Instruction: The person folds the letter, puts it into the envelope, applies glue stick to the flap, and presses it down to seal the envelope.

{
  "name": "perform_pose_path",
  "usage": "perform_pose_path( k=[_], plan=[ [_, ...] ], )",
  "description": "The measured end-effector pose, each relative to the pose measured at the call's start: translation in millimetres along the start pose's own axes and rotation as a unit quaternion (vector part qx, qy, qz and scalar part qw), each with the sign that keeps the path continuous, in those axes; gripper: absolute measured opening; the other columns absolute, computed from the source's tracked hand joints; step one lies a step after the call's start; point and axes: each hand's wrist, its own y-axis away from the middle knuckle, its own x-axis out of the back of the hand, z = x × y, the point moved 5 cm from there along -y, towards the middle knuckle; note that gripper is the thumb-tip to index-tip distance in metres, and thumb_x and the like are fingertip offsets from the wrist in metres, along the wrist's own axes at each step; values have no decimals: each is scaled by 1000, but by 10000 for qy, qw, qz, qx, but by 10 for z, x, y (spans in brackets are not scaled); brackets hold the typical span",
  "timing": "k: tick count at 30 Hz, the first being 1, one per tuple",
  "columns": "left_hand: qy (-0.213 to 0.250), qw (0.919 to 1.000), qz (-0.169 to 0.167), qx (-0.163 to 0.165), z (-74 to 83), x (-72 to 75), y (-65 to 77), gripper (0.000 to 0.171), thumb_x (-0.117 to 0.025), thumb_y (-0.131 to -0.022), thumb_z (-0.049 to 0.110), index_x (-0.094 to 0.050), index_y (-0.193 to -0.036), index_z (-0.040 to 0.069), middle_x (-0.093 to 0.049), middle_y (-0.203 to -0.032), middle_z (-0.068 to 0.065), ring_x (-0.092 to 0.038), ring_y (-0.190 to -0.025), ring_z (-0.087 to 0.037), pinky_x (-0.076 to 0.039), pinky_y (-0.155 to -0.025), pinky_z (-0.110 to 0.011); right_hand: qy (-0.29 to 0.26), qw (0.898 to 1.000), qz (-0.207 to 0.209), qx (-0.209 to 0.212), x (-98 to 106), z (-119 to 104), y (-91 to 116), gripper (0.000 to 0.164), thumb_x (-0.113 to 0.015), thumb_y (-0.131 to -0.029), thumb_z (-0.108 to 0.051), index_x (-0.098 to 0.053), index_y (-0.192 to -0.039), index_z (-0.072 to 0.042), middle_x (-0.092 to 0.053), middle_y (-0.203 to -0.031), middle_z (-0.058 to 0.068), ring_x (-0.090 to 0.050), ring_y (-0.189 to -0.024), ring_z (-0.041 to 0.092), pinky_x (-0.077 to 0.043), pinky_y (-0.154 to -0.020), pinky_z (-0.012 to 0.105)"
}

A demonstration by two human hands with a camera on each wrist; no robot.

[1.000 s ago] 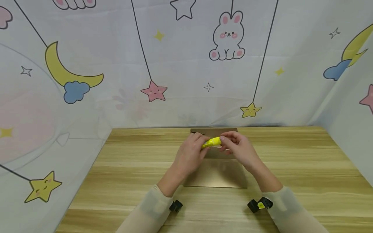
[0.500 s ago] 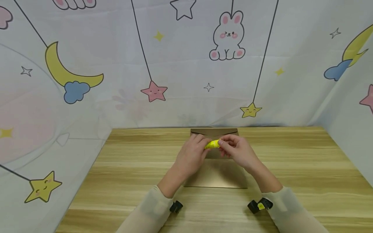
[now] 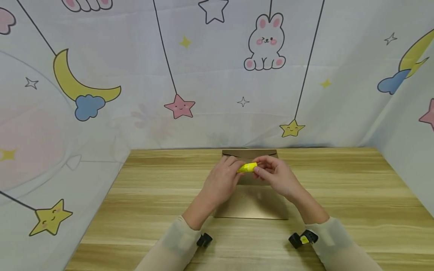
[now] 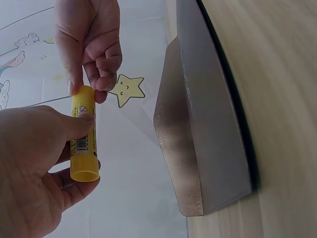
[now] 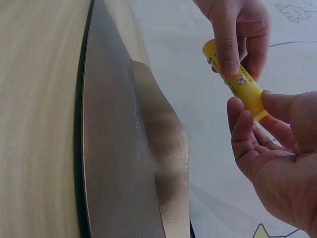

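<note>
A yellow glue stick (image 3: 247,167) is held above the table between both hands. My left hand (image 3: 220,180) grips its barrel, thumb across the printed label, as the left wrist view shows. My right hand (image 3: 279,177) pinches the other end, its thumb and fingertips at the yellow cap (image 5: 255,101). Beneath the hands lies a bronze-brown envelope (image 3: 251,205), partly covered by them in the head view. Its flap (image 4: 173,144) stands raised at an angle in the wrist views, and a pale streak runs along the fold beside it.
The wood-grain table (image 3: 346,195) extends on both sides of the envelope. Behind it hangs a white cloth (image 3: 217,75) printed with stars, moons and a rabbit. Dark camera mounts sit at both sleeves' cuffs.
Both hands have lowered slightly with the glue stick, and the right fingers have shifted at its cap end. The envelope has stayed where it was.
</note>
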Motion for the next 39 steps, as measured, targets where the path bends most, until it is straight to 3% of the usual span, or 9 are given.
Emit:
perform_pose_path(
  k=[6,11,15,20,26,30,34,39],
  plan=[
    [2,10000,82,-11,-2,-1,0,28,-82,-95,12,-74,-121,7,-69,-115,-2,-59,-104,-23,-53,-92,-34,-3,9997,-75,-213,0,18,7,37,-66,-108,-26,-60,-135,-1,-69,-116,27,-71,-98,37,-62,-84,43],
    [24,9998,159,-148,19,-14,3,28,-84,-93,11,-74,-119,7,-69,-112,-3,-60,-101,-23,-53,-90,-34,26,9984,-54,-564,-12,57,12,39,-64,-109,-39,-64,-124,-3,-70,-108,29,-67,-82,27,-61,-75,39],
    [-24,9997,151,-171,30,-14,3,27,-83,-94,12,-74,-119,7,-69,-113,-2,-60,-102,-23,-53,-90,-34,33,9987,-39,-512,-17,48,17,32,-64,-109,-31,-65,-121,-2,-68,-104,30,-65,-80,25,-62,-75,40],
    [-14,10000,59,-37,12,-11,-3,27,-82,-95,12,-74,-120,6,-68,-114,-2,-60,-103,-23,-53,-92,-33,40,9996,-82,-265,-5,5,25,25,-66,-108,-20,-62,-127,-4,-66,-108,29,-65,-89,38,-62,-78,43],
    [62,10000,22,43,-17,-2,-4,28,-82,-96,12,-74,-122,6,-69,-116,-3,-60,-105,-23,-53,-93,-34,-57,9997,-227,-78,14,-25,26,27,-68,-106,-13,-61,-131,-6,-65,-121,28,-65,-104,50,-62,-86,50],
    [42,10000,46,25,-21,2,1,28,-81,-96,13,-73,-122,6,-68,-115,-3,-59,-103,-23,-54,-91,-34,-68,9996,-272,-74,18,-30,21,38,-69,-106,-15,-57,-140,-5,-67,-122,23,-68,-106,46,-61,-90,54],
    [5,9999,102,-21,-15,5,3,28,-83,-95,12,-74,-120,6,-68,-114,-3,-60,-103,-23,-54,-91,-34,57,9991,-165,-398,32,-9,22,48,-68,-107,-31,-53,-144,-4,-68,-117,25,-69,-98,36,-61,-88,49],
    [-106,9998,150,-113,6,6,1,27,-84,-94,12,-75,-118,6,-69,-112,-3,-60,-103,-23,-53,-91,-34,-6,9966,-27,-821,30,30,26,48,-63,-108,-41,-60,-129,2,-69,-110,28,-67,-83,27,-60,-77,38]
  ],
)
